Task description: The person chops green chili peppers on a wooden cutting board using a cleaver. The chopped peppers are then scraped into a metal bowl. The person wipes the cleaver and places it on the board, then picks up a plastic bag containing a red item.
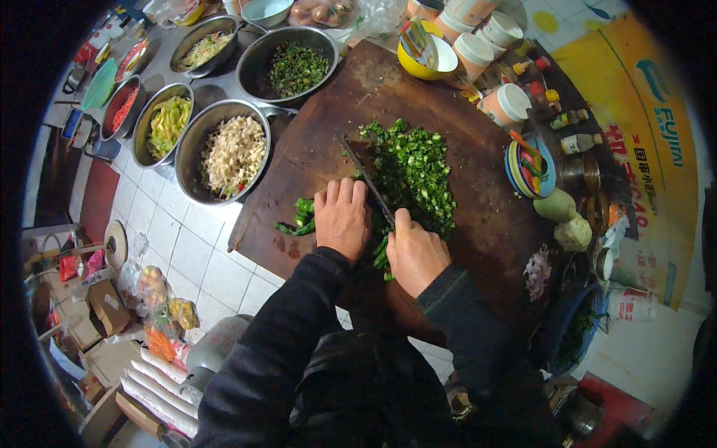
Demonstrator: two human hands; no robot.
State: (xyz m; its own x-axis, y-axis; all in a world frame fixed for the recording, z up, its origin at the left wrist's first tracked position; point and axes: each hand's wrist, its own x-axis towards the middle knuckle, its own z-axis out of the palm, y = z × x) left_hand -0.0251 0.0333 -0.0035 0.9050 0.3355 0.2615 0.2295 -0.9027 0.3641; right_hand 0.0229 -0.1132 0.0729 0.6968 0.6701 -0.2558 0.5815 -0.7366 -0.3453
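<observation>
On a large dark wooden chopping board [482, 224], my right hand [417, 252] is closed around the handle of a knife. The knife's blade [367, 176] slants up and to the left from that hand. Just left of the blade, my left hand [343, 218] presses down with bent fingers; green peppers [304, 215] stick out at its left side, and what lies under the palm is hidden. A broad heap of chopped green peppers [417, 173] spreads to the right of the blade. More uncut pepper pieces [382, 255] lie between my two hands.
Metal bowls of diced pale vegetable [232, 154], yellow-green slices [168, 126] and chopped greens [299, 70] stand left of and behind the board. White tubs [512, 103], a yellow bowl [420, 70], stacked plates [529, 168] and chopped purple onion [538, 271] are along its back and right.
</observation>
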